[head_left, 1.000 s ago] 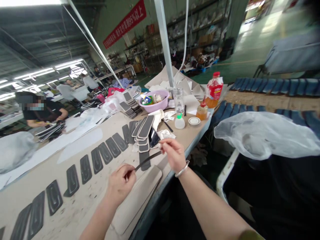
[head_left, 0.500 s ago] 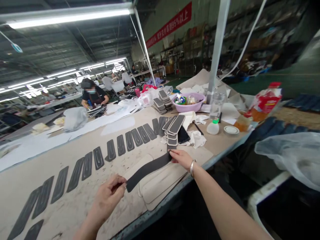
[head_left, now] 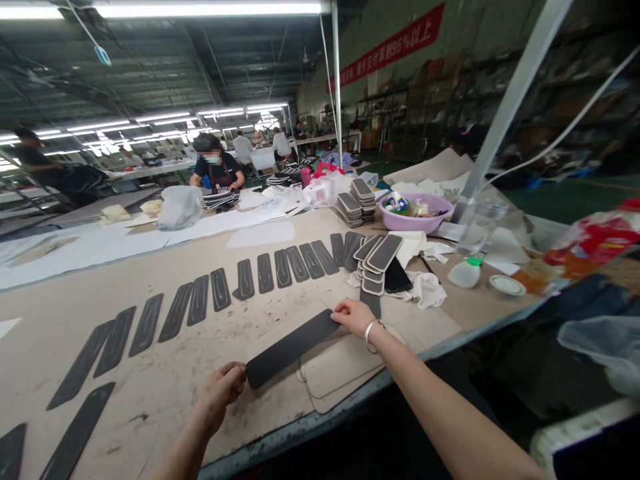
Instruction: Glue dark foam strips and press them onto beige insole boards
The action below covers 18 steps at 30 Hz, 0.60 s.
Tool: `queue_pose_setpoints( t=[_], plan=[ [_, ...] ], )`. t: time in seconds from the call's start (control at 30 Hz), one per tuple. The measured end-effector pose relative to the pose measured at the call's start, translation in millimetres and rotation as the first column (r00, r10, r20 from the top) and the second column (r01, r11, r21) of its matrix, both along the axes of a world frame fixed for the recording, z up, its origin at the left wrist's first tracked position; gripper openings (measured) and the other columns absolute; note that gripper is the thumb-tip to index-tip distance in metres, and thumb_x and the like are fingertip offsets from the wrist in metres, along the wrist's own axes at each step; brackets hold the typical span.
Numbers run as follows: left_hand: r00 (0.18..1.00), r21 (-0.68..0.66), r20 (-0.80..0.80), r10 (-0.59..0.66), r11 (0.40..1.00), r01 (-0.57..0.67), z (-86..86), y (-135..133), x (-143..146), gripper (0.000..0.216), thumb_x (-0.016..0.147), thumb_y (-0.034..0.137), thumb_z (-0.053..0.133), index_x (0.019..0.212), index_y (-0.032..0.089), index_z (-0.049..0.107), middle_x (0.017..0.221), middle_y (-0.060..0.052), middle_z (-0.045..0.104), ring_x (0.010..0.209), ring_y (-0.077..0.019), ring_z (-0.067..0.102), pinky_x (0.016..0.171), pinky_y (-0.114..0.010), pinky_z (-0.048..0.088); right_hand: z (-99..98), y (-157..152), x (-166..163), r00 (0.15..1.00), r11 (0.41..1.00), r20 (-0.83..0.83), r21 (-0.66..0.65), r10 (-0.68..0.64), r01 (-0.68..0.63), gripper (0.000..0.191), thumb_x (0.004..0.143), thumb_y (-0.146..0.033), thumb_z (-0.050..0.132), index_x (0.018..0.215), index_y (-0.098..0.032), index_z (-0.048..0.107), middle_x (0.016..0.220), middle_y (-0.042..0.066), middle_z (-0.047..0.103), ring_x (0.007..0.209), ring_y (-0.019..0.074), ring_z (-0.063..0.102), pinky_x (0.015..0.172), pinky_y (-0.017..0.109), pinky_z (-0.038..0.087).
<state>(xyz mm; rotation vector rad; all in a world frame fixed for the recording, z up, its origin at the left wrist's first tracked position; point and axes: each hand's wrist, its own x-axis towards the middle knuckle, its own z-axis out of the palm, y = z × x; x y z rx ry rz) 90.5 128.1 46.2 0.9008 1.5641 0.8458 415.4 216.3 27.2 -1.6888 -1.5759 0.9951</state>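
Between my two hands a dark grey strip (head_left: 293, 348) with rounded corners is stretched out nearly straight. My left hand (head_left: 220, 395) pinches its near left end, and my right hand (head_left: 356, 317), with a bracelet at the wrist, pinches the far right end. Under and beside the strip lie pale beige rounded pieces (head_left: 345, 373), stacked near the table edge. Beyond my right hand sits a pile of grey pieces with pale rims (head_left: 383, 257), with another dark strip (head_left: 371, 303) partly under it. Several dark strips (head_left: 191, 300) lie spread in a row across the table.
A purple basin (head_left: 415, 217) with small items stands at the back right, near stacked grey pieces (head_left: 363, 197). A green-capped bottle (head_left: 465, 272), white lid (head_left: 507, 285) and metal post (head_left: 520, 100) are on the right. A co-worker (head_left: 215, 167) sits across the table.
The strip has gone from curved to nearly straight between my hands, and more of its flat face shows. My view has turned left, so the scene sits further right.
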Motion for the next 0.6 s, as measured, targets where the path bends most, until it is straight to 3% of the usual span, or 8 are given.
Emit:
queue_pose_setpoints(
  t=[0.17, 0.37, 0.6],
  plan=[
    [0.997, 0.027, -0.077, -0.015, 0.999, 0.017, -5.2, 27.8, -19.0, 0.029, 0.058, 0.044, 0.056, 0.062, 0.016, 0.049, 0.054, 0.006, 0.040, 0.045, -0.0063, 0.036, 0.041, -0.018, 0.020, 2.6, 37.4, -28.1, 0.982, 1.000, 0.187, -0.027, 0.010, -0.005, 0.012, 0.066, -0.027, 0.070, 0.074, -0.019, 0.066, 0.071, -0.001, 0.067, 0.070, 0.0132, 0.060, 0.063, 0.021, 0.041],
    [0.971, -0.008, -0.235, -0.050, 0.999, 0.049, -14.6, 46.1, -19.6, 0.040, 0.055, 0.054, 0.062, 0.068, 0.016, 0.055, 0.049, 0.006, 0.043, 0.042, -0.0079, 0.038, 0.043, -0.020, 0.025, -12.0, 58.6, -31.9, 0.946, 0.997, 0.320, -0.078, 0.044, -0.019, 0.012, 0.068, -0.029, 0.069, 0.073, -0.019, 0.067, 0.072, -0.001, 0.068, 0.071, 0.0131, 0.061, 0.061, 0.021, 0.040],
    [0.812, -0.079, -0.569, -0.127, 0.992, 0.100, -22.6, 54.1, -18.8, 0.028, 0.067, 0.046, 0.058, 0.065, 0.018, 0.059, 0.044, 0.003, 0.049, 0.043, -0.0123, 0.044, 0.045, -0.024, 0.027, -22.1, 63.7, -32.8, 0.913, 0.995, 0.404, -0.099, 0.046, -0.007, 0.014, 0.066, -0.035, 0.069, 0.071, -0.022, 0.069, 0.068, -0.002, 0.068, 0.070, 0.0137, 0.062, 0.062, 0.021, 0.041]
  ],
)
